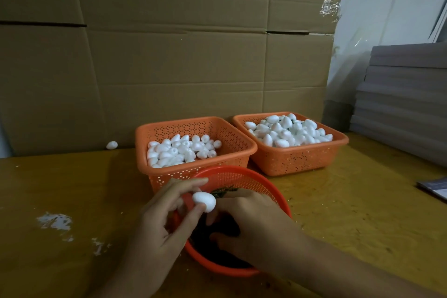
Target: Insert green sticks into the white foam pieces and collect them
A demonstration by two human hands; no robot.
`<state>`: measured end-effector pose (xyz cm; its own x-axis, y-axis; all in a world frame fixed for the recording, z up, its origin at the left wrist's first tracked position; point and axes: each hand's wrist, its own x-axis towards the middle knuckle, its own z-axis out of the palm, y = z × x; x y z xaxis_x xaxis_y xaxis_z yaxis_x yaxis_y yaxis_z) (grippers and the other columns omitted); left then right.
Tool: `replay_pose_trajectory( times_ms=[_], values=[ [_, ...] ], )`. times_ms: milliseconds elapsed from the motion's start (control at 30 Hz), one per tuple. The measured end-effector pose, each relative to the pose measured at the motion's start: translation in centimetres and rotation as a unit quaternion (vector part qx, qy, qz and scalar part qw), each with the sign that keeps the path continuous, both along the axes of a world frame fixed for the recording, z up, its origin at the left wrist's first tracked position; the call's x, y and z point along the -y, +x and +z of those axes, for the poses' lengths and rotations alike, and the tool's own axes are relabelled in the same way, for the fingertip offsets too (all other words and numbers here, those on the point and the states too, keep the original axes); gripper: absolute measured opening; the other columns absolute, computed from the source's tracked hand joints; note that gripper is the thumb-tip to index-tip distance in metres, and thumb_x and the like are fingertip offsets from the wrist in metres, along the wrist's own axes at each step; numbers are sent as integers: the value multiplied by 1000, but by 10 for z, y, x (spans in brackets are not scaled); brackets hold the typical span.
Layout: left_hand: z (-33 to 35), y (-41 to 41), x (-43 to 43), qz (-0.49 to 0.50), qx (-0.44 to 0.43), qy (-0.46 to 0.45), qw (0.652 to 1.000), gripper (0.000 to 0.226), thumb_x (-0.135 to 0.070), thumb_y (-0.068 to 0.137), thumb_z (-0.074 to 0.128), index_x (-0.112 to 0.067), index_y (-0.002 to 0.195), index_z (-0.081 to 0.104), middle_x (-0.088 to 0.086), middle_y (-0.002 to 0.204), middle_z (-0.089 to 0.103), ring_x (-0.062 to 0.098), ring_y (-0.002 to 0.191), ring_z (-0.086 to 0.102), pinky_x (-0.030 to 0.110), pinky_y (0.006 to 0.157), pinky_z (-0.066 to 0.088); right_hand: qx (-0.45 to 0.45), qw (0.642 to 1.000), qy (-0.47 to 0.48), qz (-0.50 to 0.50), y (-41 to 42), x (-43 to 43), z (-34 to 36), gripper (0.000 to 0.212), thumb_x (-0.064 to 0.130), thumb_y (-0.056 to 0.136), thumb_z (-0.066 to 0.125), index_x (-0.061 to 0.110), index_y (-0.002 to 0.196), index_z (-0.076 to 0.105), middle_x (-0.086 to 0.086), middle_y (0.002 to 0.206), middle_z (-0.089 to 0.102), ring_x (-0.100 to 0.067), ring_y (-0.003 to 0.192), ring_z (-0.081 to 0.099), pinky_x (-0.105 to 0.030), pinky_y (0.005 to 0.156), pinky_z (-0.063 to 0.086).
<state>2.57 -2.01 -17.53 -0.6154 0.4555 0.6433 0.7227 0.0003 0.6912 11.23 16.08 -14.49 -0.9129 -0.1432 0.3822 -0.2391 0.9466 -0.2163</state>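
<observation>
White foam piece point(204, 201) sits pinched in the left hand point(159, 220) above the round red basket point(242, 175) (green sticks point(222, 193) inside); the right hand point(251, 225) reaches into it, grasp impossible to tell.

Left basket point(143, 129) beside right basket point(297, 159), both behind round basket point(244, 172) on table point(362, 201).

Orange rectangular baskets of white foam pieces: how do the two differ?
The left orange basket holds foam below its rim; the right orange basket is heaped above its rim. The round red basket overlaps the left one's front; the right one's front shows. Both are perforated.
</observation>
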Motion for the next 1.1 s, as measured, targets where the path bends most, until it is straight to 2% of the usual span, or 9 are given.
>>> replay_pose_trajectory(
  times_ms=[67, 200, 367, 500, 633, 733, 867, 967, 1100],
  values=[
    [0, -1, 0, -4, -14, -10, 1000, 21, -42, 98, 66, -45, 119, 69, -12, 109, 67, 12, 82, 65, 19, 73, 51, 16, 1000, 2, -2, 0, 0, 2, 22, 38, 86, 72, 39, 109, 69, 17, 107, 66, -4, 101, 59, -21, 77, 42],
    [-1, -4, -1, -8, -6, -9, 1000, 25, -47, 93, 61, -42, 116, 71, -10, 108, 67, 14, 81, 64, 27, 70, 52, 52, 998, -44, -18, 1, -1, 5, 20, 31, 87, 74, 41, 104, 73, 16, 104, 70, -2, 99, 60, -28, 87, 52],
    [-4, -6, -2, -9, -9, -9, 1000, 23, -46, 95, 60, -42, 116, 70, -15, 105, 66, 9, 85, 66, 22, 73, 52, 53, 997, -43, -25, -1, -2, 3, 22, 30, 88, 74, 41, 107, 71, 16, 107, 70, -3, 101, 61, -31, 89, 52],
    [-5, -7, -1, -15, 1, -8, 1000, 23, -46, 96, 60, -41, 115, 71, -12, 108, 67, 13, 89, 66, 36, 72, 54, 49, 999, -4, -13, -1, 0, 5, 26, 38, 88, 71, 38, 114, 69, 15, 111, 71, -8, 105, 62, -33, 88, 54],
    [-4, -7, -2, -18, 16, -5, 1000, 24, -48, 93, 61, -41, 113, 72, -10, 108, 67, 15, 84, 66, 25, 65, 55, 102, 994, -41, -5, -4, -4, 10, 28, 33, 87, 77, 38, 115, 73, 17, 116, 72, -1, 107, 63, -25, 93, 51],
    [-4, -7, -2, -19, 25, -2, 1000, 24, -48, 92, 62, -42, 112, 72, -9, 108, 67, 14, 84, 66, 19, 63, 54, 117, 991, -66, -12, -6, -6, 11, 24, 28, 87, 79, 35, 110, 76, 16, 112, 75, -1, 105, 66, -28, 94, 52],
    [-3, -6, -2, -21, 34, -4, 999, 22, -47, 92, 65, -42, 112, 72, -9, 107, 67, 15, 85, 67, 21, 66, 55, 107, 990, -94, -9, -6, -8, 10, 23, 21, 88, 79, 33, 108, 77, 16, 105, 76, 0, 100, 67, -21, 88, 51],
    [-1, -4, -3, -29, 37, 3, 999, 18, -34, 94, 68, -43, 110, 72, -9, 103, 68, 14, 78, 67, 18, 61, 53, 95, 989, -110, -10, -6, -9, 9, 19, 20, 91, 77, 33, 105, 77, 16, 103, 76, 1, 99, 66, -17, 87, 50],
    [1, -1, -4, -36, 46, 17, 998, 20, -28, 96, 66, -45, 106, 71, -6, 93, 70, 6, 68, 65, 12, 54, 48, 47, 989, -139, -26, -9, -12, 6, 17, 20, 94, 73, 37, 94, 71, 18, 93, 71, 1, 92, 62, -15, 77, 44]
  ],
)
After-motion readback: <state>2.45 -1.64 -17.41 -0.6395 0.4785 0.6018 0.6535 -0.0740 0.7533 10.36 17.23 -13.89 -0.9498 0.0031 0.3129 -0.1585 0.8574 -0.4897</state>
